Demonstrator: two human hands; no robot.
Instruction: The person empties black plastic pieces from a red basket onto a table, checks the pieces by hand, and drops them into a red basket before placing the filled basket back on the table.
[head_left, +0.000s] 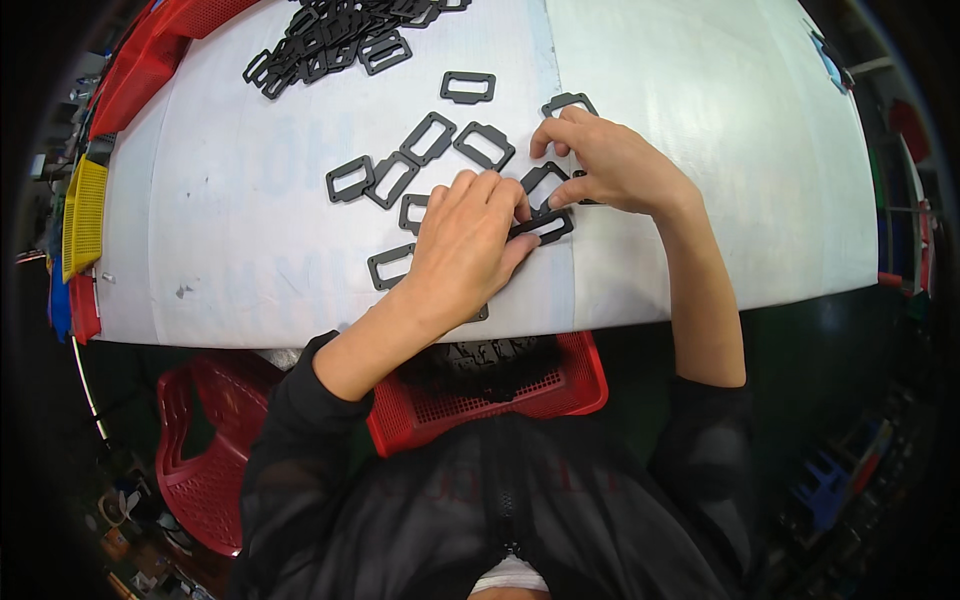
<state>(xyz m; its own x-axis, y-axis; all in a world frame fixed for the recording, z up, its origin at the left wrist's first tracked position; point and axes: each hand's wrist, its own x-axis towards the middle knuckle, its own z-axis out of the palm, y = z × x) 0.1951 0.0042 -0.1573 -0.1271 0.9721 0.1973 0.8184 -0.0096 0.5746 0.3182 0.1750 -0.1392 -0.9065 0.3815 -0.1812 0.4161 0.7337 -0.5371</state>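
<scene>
Apparently midway: left grip [465, 240] pinching frame [556, 237], right grip [622, 165] spread; loose frames [468, 98] dot worktop [700, 80], frame heap [325, 40] remaining at eleven o'clock.

Near head-worn fisheye view, downward over hands [462, 238] and table [250, 200]

I can't see all of one black frame [405, 214], left hand [462, 238] covers some | top edge cuts the pile [325, 38] | blue thing [825, 488] too blurry

Red lettering [592, 479] on black top [430, 545] — illegible
</scene>
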